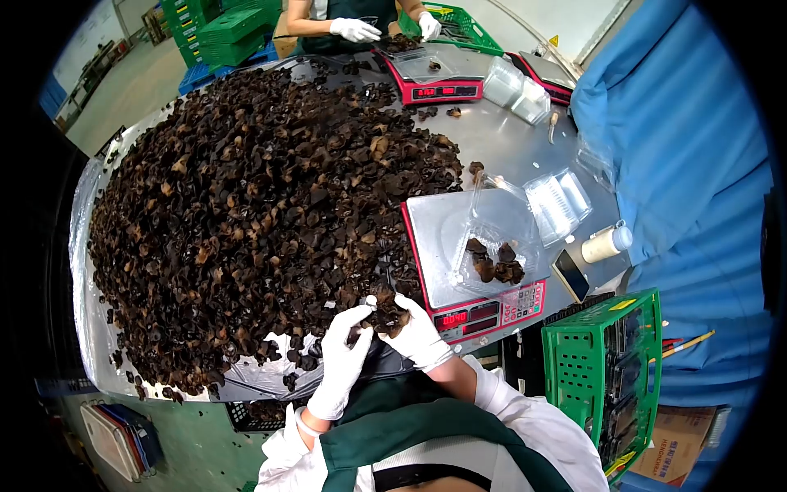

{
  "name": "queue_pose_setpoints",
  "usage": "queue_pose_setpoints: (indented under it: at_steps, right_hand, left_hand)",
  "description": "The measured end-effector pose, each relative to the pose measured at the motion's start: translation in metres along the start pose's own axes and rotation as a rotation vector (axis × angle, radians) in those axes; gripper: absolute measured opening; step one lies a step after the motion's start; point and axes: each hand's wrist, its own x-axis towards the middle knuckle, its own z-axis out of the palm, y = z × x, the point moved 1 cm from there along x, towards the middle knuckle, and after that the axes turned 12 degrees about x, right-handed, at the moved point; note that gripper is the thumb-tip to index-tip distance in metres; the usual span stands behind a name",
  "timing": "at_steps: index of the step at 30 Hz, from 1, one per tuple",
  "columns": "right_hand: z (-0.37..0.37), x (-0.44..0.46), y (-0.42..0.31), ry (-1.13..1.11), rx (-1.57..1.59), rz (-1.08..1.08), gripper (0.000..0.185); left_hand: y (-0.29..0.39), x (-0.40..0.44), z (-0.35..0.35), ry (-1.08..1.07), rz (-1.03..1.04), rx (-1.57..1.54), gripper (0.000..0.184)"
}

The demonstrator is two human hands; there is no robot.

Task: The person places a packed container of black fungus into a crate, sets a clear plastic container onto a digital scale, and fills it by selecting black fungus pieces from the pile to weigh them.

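Both my hands wear white gloves and meet over the near edge of a big pile of dark wood ear mushrooms [246,205]. Between them is a wood ear clump [388,316]. My right hand [420,339] has its fingers closed round the clump's right side, while my left hand [344,348] pinches at its left side. Just beyond my right hand, a red-edged scale [430,246] with a lit display carries an open clear plastic box [529,246]. A few wood ear pieces [494,264] lie inside that box.
Right of the scale are stacked clear boxes [559,203], a phone [570,275] and a cream bottle [605,243]. A green crate [566,361] holds filled packs by my right side. Across the table, a gloved person works at another scale [443,88]. A blue curtain [680,164] hangs right.
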Motion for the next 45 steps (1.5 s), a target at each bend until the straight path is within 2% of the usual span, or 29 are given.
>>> queue_pose_setpoints:
  at_steps: [2,4,5,6,8,9,10,12,13,14,16,20,22,24,26,28,30,32,34,36,38,40,41,42,44,45]
  right_hand:
    - [0.005,0.000,-0.009,0.034,0.024,-0.029,0.035]
    - [0.004,-0.002,-0.027,-0.104,0.015,0.011,0.037]
    - [0.003,-0.001,-0.038,-0.211,0.180,0.056,0.036]
    - [0.015,-0.008,-0.049,-0.256,0.137,-0.002,0.034]
    - [0.052,-0.034,-0.071,-0.116,0.004,-0.259,0.029]
    - [0.063,-0.049,-0.085,-0.122,-0.102,-0.416,0.026]
    - [0.069,-0.061,-0.101,-0.127,-0.209,-0.565,0.023]
    - [0.069,-0.077,-0.136,-0.084,-0.739,-0.880,0.019]
    - [0.069,-0.085,-0.149,-0.016,-0.829,-0.960,0.016]
    - [0.069,-0.091,-0.161,0.052,-0.921,-1.040,0.013]
    - [0.060,-0.098,-0.184,0.145,-1.383,-1.246,0.011]
    - [0.063,-0.110,-0.188,0.079,-1.807,-1.267,0.015]
    - [0.064,-0.114,-0.188,0.118,-1.962,-1.345,0.017]
    - [0.071,-0.114,-0.179,0.155,-1.996,-1.427,0.017]
    - [0.075,-0.111,-0.171,0.149,-2.001,-1.491,0.016]
    - [0.089,-0.104,-0.145,0.024,-1.945,-1.475,0.014]
    - [0.091,-0.088,-0.117,-0.067,-1.854,-1.294,0.013]
    - [0.082,-0.066,-0.079,-0.188,-1.852,-1.035,0.012]
    - [0.075,-0.041,-0.035,-0.409,-1.919,-0.841,0.011]
    - [0.055,-0.008,-0.001,-0.524,-1.933,-0.679,0.010]
    - [0.035,0.026,0.024,-0.496,-1.917,-0.519,0.017]
    - [0.024,0.052,0.046,-0.511,-2.039,-0.612,0.032]
    - [0.017,0.063,0.053,-0.613,-2.265,-0.792,0.048]
    - [0.017,0.064,0.063,-0.564,-2.377,-0.740,0.053]
    - [-0.006,0.072,0.071,-0.609,-2.478,-0.799,0.048]
    - [-0.008,0.070,0.075,-0.591,-2.470,-0.834,0.038]
  left_hand:
    - [0.002,0.003,0.005,-0.025,0.037,0.031,0.035]
    - [0.008,0.009,0.009,0.036,-0.045,-0.115,0.033]
    - [0.012,0.011,0.008,0.006,-0.241,-0.250,0.031]
    - [0.025,0.019,0.008,0.055,-0.277,-0.332,0.027]
    - [0.013,0.024,0.007,0.002,-0.452,-0.665,0.028]
    - [0.001,0.023,0.006,-0.029,-0.480,-0.778,0.030]
    - [-0.003,0.023,0.007,-0.018,-0.483,-0.774,0.030]
    - [-0.010,0.020,0.007,-0.043,-0.544,-1.002,0.032]
    - [-0.016,0.018,0.009,-0.033,-0.593,-1.063,0.034]
    - [-0.025,0.015,0.011,-0.046,-0.579,-1.067,0.032]
    - [-0.029,0.010,0.011,-0.037,-0.614,-1.046,0.030]
    - [-0.038,-0.007,-0.015,0.070,-0.638,-0.956,0.021]
    - [-0.046,-0.023,-0.043,0.204,-0.583,-0.893,0.020]
    - [-0.046,-0.043,-0.076,0.437,-0.581,-0.764,0.021]
    - [-0.063,-0.075,-0.111,0.563,-0.482,-0.565,0.023]
    - [-0.081,-0.113,-0.143,0.823,-0.497,-0.388,0.022]
    - [-0.107,-0.156,-0.167,0.933,-0.609,-0.182,0.019]
    - [-0.108,-0.170,-0.171,0.979,-0.727,-0.249,0.019]
    - [-0.100,-0.166,-0.161,0.882,-0.769,-0.105,0.021]
    - [-0.100,-0.158,-0.146,0.717,-0.710,0.185,0.021]
    - [-0.111,-0.152,-0.128,0.605,-0.334,0.633,0.019]
    - [-0.101,-0.140,-0.114,0.515,-0.239,0.637,0.020]
    - [-0.100,-0.138,-0.110,0.466,-0.195,0.698,0.024]
    - [-0.092,-0.133,-0.107,0.391,-0.193,0.721,0.032]
    - [-0.093,-0.128,-0.102,0.296,-0.143,0.805,0.041]
    - [-0.097,-0.125,-0.101,0.288,-0.065,0.860,0.046]
